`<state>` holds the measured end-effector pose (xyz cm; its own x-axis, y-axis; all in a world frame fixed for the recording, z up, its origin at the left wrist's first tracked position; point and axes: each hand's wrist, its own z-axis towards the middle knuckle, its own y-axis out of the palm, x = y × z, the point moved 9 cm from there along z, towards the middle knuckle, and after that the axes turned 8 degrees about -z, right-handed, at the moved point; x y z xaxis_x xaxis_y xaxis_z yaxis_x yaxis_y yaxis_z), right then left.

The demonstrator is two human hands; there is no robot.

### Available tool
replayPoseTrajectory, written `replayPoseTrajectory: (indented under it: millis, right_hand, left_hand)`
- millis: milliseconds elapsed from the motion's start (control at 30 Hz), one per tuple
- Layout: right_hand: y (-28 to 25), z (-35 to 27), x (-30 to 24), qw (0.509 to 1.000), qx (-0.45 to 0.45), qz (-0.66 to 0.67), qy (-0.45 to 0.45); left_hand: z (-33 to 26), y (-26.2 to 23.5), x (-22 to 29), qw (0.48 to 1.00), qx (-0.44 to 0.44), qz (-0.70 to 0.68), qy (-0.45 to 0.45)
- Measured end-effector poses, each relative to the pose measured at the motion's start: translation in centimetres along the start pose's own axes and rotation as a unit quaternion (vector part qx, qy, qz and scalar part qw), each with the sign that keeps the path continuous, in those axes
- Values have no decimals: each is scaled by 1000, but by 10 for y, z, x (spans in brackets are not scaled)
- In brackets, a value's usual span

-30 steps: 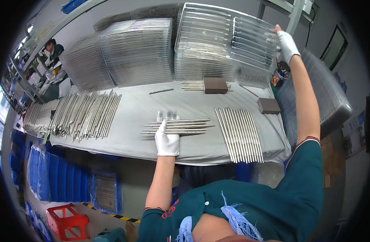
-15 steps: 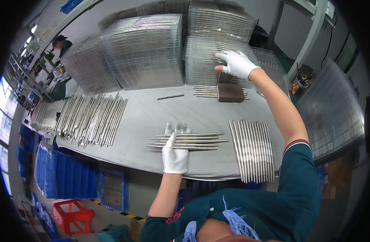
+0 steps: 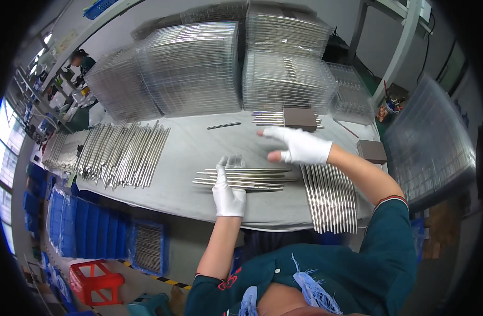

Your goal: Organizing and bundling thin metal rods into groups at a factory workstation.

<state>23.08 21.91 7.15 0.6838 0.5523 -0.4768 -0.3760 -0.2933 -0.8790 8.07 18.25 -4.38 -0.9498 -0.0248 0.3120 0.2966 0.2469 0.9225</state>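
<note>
Several slim metal rods [image 3: 262, 179] lie crosswise in my white-gloved left hand [image 3: 230, 196], above the front of the table. Its thumb presses over them and the fingers curl up behind. My right hand [image 3: 306, 146], gloved with bare thumb and fingertip showing, is in the air to the right of that bundle, fingers apart and nothing in them. Beneath and beyond it, a row of metal rods [image 3: 331, 203] lies side by side at the right front. A brown block [image 3: 300, 119] rests on a few more rods [image 3: 267, 119] farther back.
A large heap of metal rods [image 3: 120, 155] covers the table's left side. Tall stacks of clear plastic trays [image 3: 199, 73] line the back. A drill bit [image 3: 224, 126] lies mid-table; a second brown block [image 3: 372, 151] is at the right. Blue bins [image 3: 89, 224] and a red stool [image 3: 96, 284] stand below.
My right hand has come down from the tray stacks toward the held rods, uncovering the second brown block. The left hand has risen slightly, still gripping the rods.
</note>
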Motion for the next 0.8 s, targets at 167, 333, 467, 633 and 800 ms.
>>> replayPoseTrajectory:
  millis: [167,333,467,633,800]
  right_hand:
    - [36,-13,-31,998,-18,29,-44]
    - [76,-10,-15,971,-106,176,-122]
    - [101,-19,0,968,-97,191,-133]
    - [106,-28,-27,919,-246,300,68]
    - [112,-52,-50,697,-237,659,150]
  left_hand:
    - [-27,91,22,968,-128,199,86]
    - [-89,150,-11,724,-465,486,152]
    - [-85,124,-27,679,-474,535,167]
    - [-52,109,4,949,-236,209,-18]
    - [-21,67,-7,978,-150,127,-70]
